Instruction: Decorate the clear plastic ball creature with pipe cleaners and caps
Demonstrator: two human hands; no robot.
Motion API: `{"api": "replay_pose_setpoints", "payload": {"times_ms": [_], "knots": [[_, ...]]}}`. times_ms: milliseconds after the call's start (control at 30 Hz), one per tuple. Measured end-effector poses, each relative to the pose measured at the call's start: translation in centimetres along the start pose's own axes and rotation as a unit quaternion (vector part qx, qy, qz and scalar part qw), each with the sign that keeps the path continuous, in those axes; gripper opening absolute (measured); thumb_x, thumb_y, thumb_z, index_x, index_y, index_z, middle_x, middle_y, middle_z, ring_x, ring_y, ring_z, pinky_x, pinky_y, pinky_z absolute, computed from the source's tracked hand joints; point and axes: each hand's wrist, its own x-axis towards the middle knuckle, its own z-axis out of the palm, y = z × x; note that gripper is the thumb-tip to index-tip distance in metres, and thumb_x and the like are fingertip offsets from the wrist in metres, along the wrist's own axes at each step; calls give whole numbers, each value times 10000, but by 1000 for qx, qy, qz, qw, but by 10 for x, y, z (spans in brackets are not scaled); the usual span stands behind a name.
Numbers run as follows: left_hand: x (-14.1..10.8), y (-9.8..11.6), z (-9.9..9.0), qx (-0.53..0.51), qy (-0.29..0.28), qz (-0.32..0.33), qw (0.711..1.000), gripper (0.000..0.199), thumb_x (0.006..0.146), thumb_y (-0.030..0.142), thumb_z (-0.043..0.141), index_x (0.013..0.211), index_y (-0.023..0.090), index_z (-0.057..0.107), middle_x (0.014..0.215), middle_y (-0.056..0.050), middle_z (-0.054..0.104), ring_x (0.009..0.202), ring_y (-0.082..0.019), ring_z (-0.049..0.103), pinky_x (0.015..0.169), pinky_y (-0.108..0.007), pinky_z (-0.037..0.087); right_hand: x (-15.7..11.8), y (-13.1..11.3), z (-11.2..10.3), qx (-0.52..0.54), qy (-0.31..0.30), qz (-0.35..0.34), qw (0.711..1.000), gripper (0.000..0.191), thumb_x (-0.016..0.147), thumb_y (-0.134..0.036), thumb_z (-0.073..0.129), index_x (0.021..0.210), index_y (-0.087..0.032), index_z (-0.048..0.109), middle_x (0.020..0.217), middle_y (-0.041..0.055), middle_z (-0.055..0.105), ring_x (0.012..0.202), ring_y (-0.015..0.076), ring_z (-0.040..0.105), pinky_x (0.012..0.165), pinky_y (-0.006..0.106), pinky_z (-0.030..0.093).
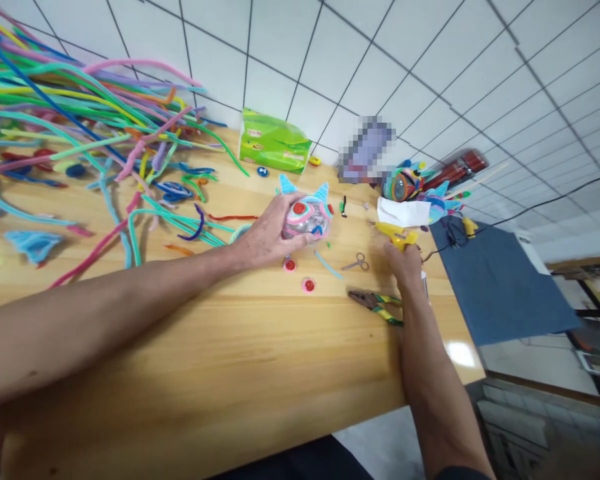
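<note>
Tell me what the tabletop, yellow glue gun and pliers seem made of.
Tabletop: probably wood or laminate, glossy; grain and a bright reflection show.
Yellow glue gun: likely plastic; even colour.
Pliers: seemingly metal, dull and dark; coloured grips, perhaps plastic.

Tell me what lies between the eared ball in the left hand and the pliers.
In the head view, a tiny green scrap, a light-blue strip and scissors lie on the table between the eared ball and pliers.
</note>
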Motion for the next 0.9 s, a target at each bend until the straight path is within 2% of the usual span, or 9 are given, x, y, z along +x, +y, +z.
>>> {"api": "replay_pose_setpoints", "payload": {"times_ms": [100, 167, 267, 300, 367, 433, 500, 633, 900], "knots": [[0, -3, 1, 3, 3, 8, 1000, 739, 927, 494, 757, 1516, 211, 411, 1509, -168, 553, 1414, -337, 569, 1236, -541, 476, -3, 5, -5, 2, -21, 9, 1000, 368, 754, -462, 738, 1005, -200, 675, 981, 121, 763, 861, 277, 691, 807, 443, 595], [0, -5, 1, 2, 6, 8, 1000, 749, 921, 496, 767, 1517, 214, 412, 1508, -170, 555, 1404, -343, 574, 1231, -552, 479, -11, 6, -19, -8, 11, -11, 1000, 465, 759, -444, 766, 1132, -180, 679, 1083, 137, 750, 952, 290, 684, 871, 467, 597], [0, -7, 1, 1, 2, 8, 1000, 749, 914, 469, 775, 1519, 217, 415, 1493, -169, 564, 1392, -343, 583, 1231, -562, 477, -32, 0, -39, -60, 88, -174, 979, 484, 852, -385, 749, 1287, -188, 676, 1229, 158, 714, 1147, 330, 651, 1029, 543, 555], [0, -7, 1, 0, 0, 8, 1000, 749, 912, 465, 776, 1519, 217, 415, 1489, -168, 566, 1391, -342, 584, 1232, -563, 477, -40, -4, -41, -81, 73, -252, 962, 404, 914, -360, 712, 1289, -209, 695, 1233, 152, 718, 1176, 334, 650, 1053, 554, 544], [-1, -7, 1, -4, 4, 7, 1000, 746, 912, 480, 776, 1515, 223, 422, 1489, -165, 566, 1393, -341, 584, 1235, -563, 475, -54, -13, -38, -120, -33, -371, 920, 273, 1002, -318, 646, 1251, -250, 736, 1203, 130, 740, 1160, 322, 671, 1054, 540, 544], [-1, -7, 1, -11, 9, 5, 1000, 742, 911, 511, 776, 1507, 234, 433, 1488, -159, 567, 1394, -342, 584, 1237, -566, 474, -60, -20, -27, -161, -133, -423, 882, 233, 1023, -279, 618, 1213, -247, 749, 1206, 133, 742, 1128, 315, 677, 1007, 508, 561], [-1, -7, 1, -13, 11, 5, 1000, 741, 908, 525, 776, 1503, 241, 438, 1484, -153, 571, 1388, -341, 587, 1235, -569, 475, -57, -23, -14, -195, -182, -429, 863, 184, 1033, -263, 589, 1121, -225, 746, 1167, 142, 733, 1087, 311, 667, 977, 492, 565], [0, -7, 1, -6, 4, 9, 1000, 753, 908, 506, 769, 1516, 229, 421, 1480, -152, 575, 1390, -336, 584, 1234, -564, 476, -47, -21, -1, -219, -191, -406, 867, 192, 1046, -253, 515, 938, -229, 672, 1058, 145, 705, 1031, 312, 633, 977, 502, 540], [0, -5, 0, -5, -4, -3, 1000, 764, 908, 476, 767, 1520, 198, 405, 1499, -177, 557, 1408, -340, 573, 1235, -538, 474, -59, -53, -16, -63, -211, -225, 949, 129, 1008, -342, 566, 990, -242, 645, 856, 35, 699, 799, 224, 644, 727, 355, 505]]}}
